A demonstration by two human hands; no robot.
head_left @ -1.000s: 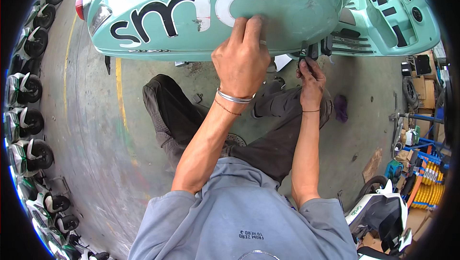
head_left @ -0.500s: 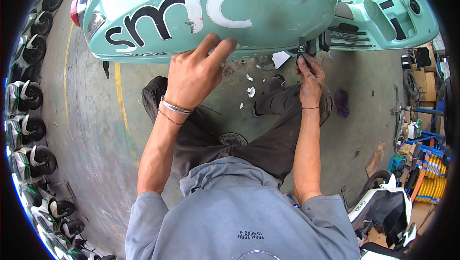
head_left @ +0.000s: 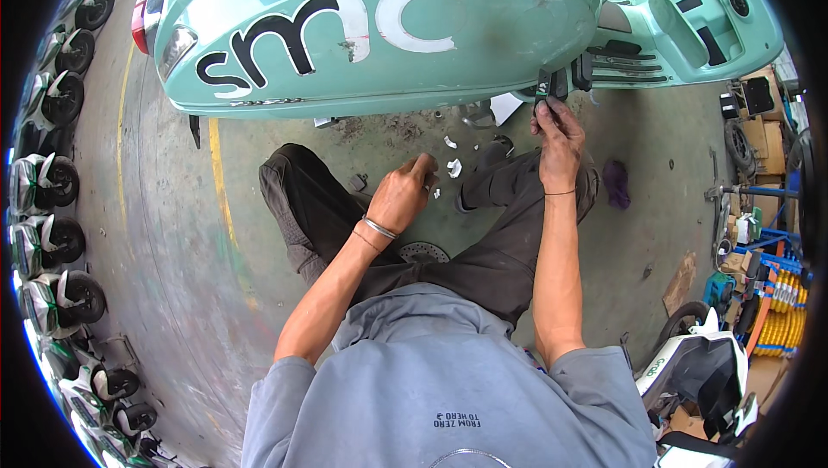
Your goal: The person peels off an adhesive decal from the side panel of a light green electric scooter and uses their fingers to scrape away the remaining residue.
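In the head view, the mint-green scooter body panel (head_left: 517, 19) fills the top, with large black-and-white letter decals (head_left: 295, 47), partly scraped. My left hand (head_left: 399, 188), wearing a metal bangle, hangs below the panel over my legs, fingers curled together; what they hold, if anything, is hidden. My right hand (head_left: 559, 140) grips a small black part (head_left: 544, 88) at the panel's lower right edge. Torn white scraps (head_left: 454, 168) lie on the floor between the hands.
Parked scooters (head_left: 60, 182) line the left side. At right are cardboard boxes (head_left: 752, 144), coiled yellow hoses (head_left: 778, 321) and a white scooter part (head_left: 664, 363). A purple cloth (head_left: 616, 183) lies beside my right knee; a metal disc (head_left: 423, 252) is between my legs.
My left hand has come away from the decal on the panel and dropped down toward my lap. White scraps on the floor are now uncovered. My right hand stays at the black part.
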